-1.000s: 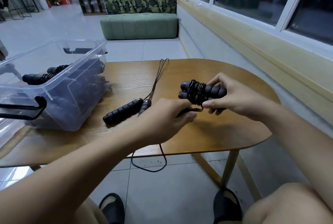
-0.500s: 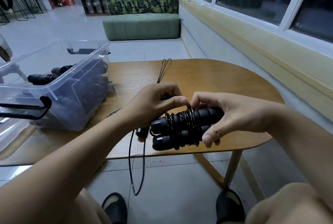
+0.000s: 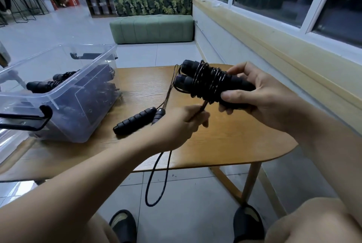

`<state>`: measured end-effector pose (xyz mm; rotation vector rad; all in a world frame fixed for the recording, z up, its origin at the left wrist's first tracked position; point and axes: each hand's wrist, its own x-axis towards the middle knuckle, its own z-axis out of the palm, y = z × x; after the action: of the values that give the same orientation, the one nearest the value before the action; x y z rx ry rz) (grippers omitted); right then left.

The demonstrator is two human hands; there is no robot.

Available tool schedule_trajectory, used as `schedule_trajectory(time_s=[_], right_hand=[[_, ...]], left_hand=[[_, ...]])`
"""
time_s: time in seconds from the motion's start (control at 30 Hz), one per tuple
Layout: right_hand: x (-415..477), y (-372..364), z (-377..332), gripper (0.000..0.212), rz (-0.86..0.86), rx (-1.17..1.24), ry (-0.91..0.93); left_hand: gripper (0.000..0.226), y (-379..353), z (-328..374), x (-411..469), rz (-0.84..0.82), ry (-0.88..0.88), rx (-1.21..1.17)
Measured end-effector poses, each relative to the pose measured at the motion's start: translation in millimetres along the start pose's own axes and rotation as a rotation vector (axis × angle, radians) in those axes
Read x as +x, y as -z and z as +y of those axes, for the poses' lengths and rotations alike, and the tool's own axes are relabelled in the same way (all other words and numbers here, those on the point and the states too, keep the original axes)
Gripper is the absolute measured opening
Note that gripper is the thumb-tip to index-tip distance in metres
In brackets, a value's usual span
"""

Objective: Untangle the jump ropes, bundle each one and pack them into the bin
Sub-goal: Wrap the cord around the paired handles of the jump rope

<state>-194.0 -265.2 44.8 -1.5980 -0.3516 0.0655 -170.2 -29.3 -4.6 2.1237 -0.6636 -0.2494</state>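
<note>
My right hand (image 3: 252, 96) grips a bundled jump rope (image 3: 207, 83): two black handles side by side with black cord wound round them, held above the table. Just below it, my left hand (image 3: 182, 125) pinches the loose end of that cord. A second jump rope (image 3: 137, 120) lies on the wooden table (image 3: 225, 145), its two black handles side by side left of my left hand; its cord runs toward the far edge and a loop hangs off the near edge. The clear plastic bin (image 3: 64, 94) at the left holds several bundled black ropes.
The bin has black latch handles at both ends and stands on the table's left part. A windowed wall runs along the right. My sandalled feet are on the tiled floor beneath. A green bench and a seated person are far behind.
My right hand raised the bundle and tilted it up to the left. My left hand dropped from the top of the bundle to below it, now pinching the cord end.
</note>
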Motion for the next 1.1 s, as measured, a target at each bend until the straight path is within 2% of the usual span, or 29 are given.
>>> schedule_trajectory(time_s=[0.13,0.2,0.3,0.53,0.63,0.77,0.9,1.1], right_hand=[[8,4,15,0.055,0.17,-0.255,0.012],[12,8,22,0.049,0.228,-0.381,0.002],[14,17,28,0.045,0.207,-0.509,-0.051],[13,14,38,0.041,0.033,-0.588,-0.147],[11,3,35,0.039,-0.111,-0.582,-0.197],[5,-16,21,0.038,-0.277,-0.581,-0.171],[0,-26,4,0.04,-0.364,-0.475,-0.138],[-3,-21,-8,0.045,-0.438,-0.27,-0.082]], left_hand=[[0.023,-15,12,-6,-0.068,0.011,0.417],[0.025,-19,15,-10,-0.073,0.011,0.509],[0.027,-14,17,-12,-0.083,-0.037,0.542],[0.022,20,15,-11,0.074,-0.159,0.412],[0.023,35,8,-7,0.173,-0.19,0.368],[0.023,49,2,-1,0.246,-0.21,0.248],[0.023,61,-2,-1,0.221,-0.214,0.074],[0.032,58,-13,-3,0.078,-0.184,-0.259]])
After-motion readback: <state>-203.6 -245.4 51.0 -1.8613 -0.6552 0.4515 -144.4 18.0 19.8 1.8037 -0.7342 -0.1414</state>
